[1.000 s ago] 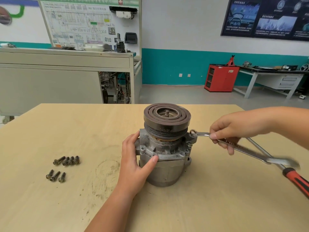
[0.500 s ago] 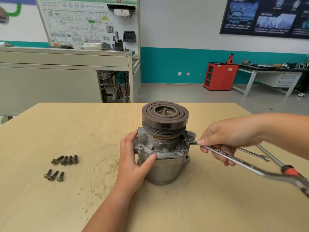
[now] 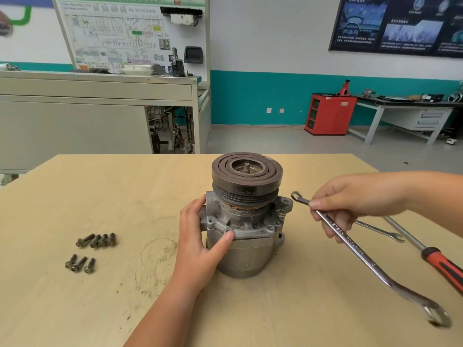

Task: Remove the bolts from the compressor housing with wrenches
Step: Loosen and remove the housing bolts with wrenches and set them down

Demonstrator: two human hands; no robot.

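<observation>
The grey compressor (image 3: 246,249) stands upright on the wooden table (image 3: 100,196), its dark pulley on top. My left hand (image 3: 200,236) grips the housing's left side, thumb on the flange. My right hand (image 3: 350,204) holds a long combination wrench (image 3: 363,259) near its ring end. That ring end hangs just right of the housing, apart from it. A bolt (image 3: 281,213) sticks up from the right flange. Several removed bolts (image 3: 96,240) lie on the table to the left.
A second, smaller wrench (image 3: 380,231) and a tool with a red and black handle (image 3: 441,266) lie on the table at the right. A grey training bench and wall board stand behind the table; a red cabinet and a workbench are far right.
The wrench's ring end has come off the right flange bolt and lifted up and to the right. My left hand has kept its grip on the housing.
</observation>
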